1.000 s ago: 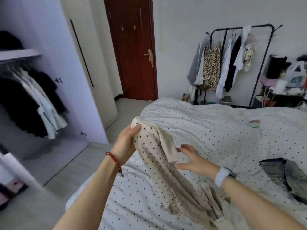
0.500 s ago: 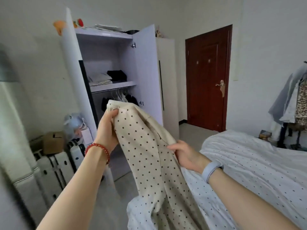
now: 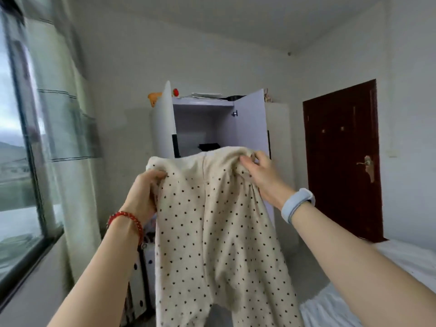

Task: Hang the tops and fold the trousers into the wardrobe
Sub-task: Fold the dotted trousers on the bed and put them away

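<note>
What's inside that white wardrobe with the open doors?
Inside the white wardrobe, a dark folded garment lies on a shelf. The cream polka-dot trousers, held up in front, hide everything lower.

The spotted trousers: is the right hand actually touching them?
Touching. The head view shows the right hand with its fingers curled over the waistband of the spotted trousers.

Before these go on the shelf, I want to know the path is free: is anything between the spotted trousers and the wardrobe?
Nothing visible blocks the way. Left hand and right hand hold the spotted trousers up by the waistband, and both doors of the wardrobe stand open. The trousers themselves hide its lower part.
</note>
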